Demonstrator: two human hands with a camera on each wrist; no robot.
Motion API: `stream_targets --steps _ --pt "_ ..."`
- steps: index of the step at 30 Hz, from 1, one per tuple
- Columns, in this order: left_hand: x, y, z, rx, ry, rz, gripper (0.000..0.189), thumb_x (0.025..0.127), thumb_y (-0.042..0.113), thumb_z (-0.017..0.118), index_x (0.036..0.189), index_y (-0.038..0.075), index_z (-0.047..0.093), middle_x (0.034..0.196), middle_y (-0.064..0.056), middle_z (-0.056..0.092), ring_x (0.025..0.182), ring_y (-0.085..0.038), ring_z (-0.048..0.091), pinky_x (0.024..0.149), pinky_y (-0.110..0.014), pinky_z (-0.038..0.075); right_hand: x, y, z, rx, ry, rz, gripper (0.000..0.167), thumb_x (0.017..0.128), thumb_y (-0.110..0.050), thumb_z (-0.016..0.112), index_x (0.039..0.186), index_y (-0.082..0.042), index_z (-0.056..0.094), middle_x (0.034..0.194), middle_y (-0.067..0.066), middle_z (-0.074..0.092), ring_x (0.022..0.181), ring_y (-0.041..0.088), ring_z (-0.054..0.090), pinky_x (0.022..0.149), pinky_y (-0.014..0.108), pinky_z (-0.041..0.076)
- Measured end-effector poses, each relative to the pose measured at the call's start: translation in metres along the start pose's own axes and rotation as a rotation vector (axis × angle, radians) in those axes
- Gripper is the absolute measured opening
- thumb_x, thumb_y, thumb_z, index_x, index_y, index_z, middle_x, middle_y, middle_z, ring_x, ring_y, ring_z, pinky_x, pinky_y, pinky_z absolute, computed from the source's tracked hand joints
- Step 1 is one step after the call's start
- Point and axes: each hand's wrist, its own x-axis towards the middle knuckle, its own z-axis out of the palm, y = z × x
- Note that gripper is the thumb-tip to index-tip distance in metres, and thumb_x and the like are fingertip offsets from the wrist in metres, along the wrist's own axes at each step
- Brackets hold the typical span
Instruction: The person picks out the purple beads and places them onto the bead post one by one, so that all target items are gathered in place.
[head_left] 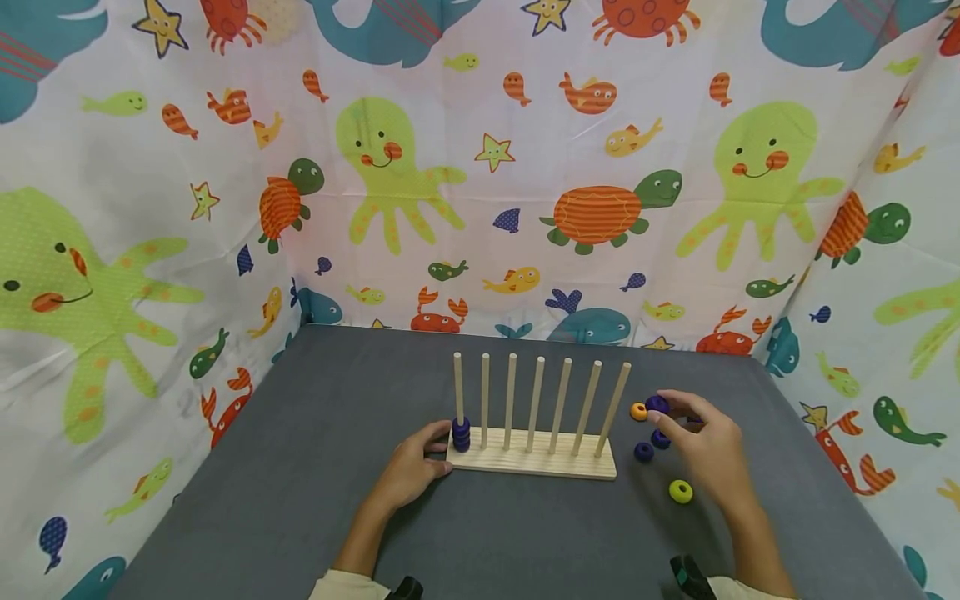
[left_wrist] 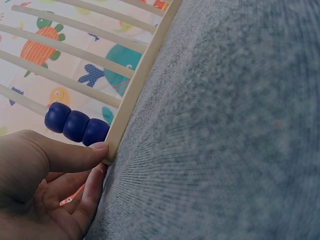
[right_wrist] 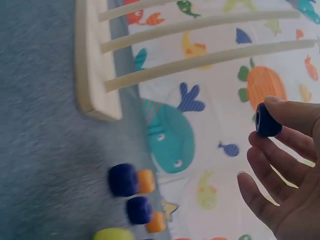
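A wooden peg board (head_left: 534,462) with several upright pegs stands on the grey table. Three dark blue beads (head_left: 461,435) are stacked on its leftmost peg. My left hand (head_left: 408,467) grips the board's left end, the thumb (left_wrist: 95,156) on its edge right below the beads in the left wrist view. To the right of the board, my right hand (head_left: 705,442) pinches a dark blue bead (right_wrist: 268,120) between thumb and fingers, raised above the loose beads. The bead's hole faces sideways in the right wrist view.
Loose on the table right of the board lie dark blue beads (head_left: 643,452), an orange bead (head_left: 638,412) and a yellow-green bead (head_left: 681,492). A second orange bead (right_wrist: 156,222) shows in the right wrist view. Printed sea-animal cloth (head_left: 480,192) hangs behind and at both sides.
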Motion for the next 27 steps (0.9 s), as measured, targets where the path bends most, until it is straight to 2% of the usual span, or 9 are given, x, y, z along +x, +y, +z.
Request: stream_targets --steps 6,13,20,24,27 --pt "0.000 0.001 0.000 -0.005 0.000 -0.002 0.065 0.092 -0.006 0.072 0.153 0.004 0.054 0.153 -0.020 0.057 0.131 -0.037 0.063 0.103 -0.053 0.054 0.005 -0.019 -0.008 0.004 0.046 -0.070 0.040 0.102 -0.032 0.074 0.136 -0.011 0.071 0.114 0.009 0.070 0.096 -0.007 0.056 0.078 0.007 0.047" --pt "0.001 0.001 0.001 -0.005 0.002 -0.003 0.065 0.092 -0.007 0.072 0.153 0.004 0.054 0.153 -0.020 0.057 0.131 -0.037 0.063 0.103 -0.053 0.054 0.010 -0.039 -0.013 0.035 0.108 -0.107 0.041 0.101 -0.027 0.075 0.138 -0.010 0.070 0.112 0.006 0.068 0.096 -0.005 0.059 0.086 0.005 0.044" --pt "0.001 0.000 0.001 0.001 0.004 0.005 0.065 0.092 -0.007 0.072 0.153 0.003 0.054 0.153 -0.020 0.057 0.130 -0.036 0.063 0.104 -0.053 0.054 0.015 -0.062 -0.017 0.062 0.181 -0.129 0.039 0.097 -0.022 0.081 0.133 -0.009 0.073 0.112 0.003 0.068 0.096 0.003 0.061 0.082 0.007 0.047" --pt "0.001 0.000 0.001 0.001 0.004 0.006 0.065 0.092 -0.007 0.072 0.153 0.003 0.054 0.153 -0.021 0.057 0.130 -0.037 0.063 0.104 -0.054 0.054 0.016 -0.074 -0.016 0.065 0.174 -0.161 0.039 0.096 -0.021 0.081 0.133 -0.011 0.074 0.114 0.004 0.069 0.097 0.006 0.061 0.078 0.006 0.048" --pt "0.000 -0.001 0.001 0.000 0.004 0.005 0.065 0.092 -0.008 0.072 0.153 0.003 0.054 0.153 -0.021 0.058 0.130 -0.037 0.063 0.104 -0.054 0.054 0.017 -0.081 -0.014 0.078 0.157 -0.184 0.040 0.096 -0.019 0.081 0.134 -0.012 0.074 0.114 0.006 0.070 0.096 0.002 0.060 0.078 0.005 0.047"
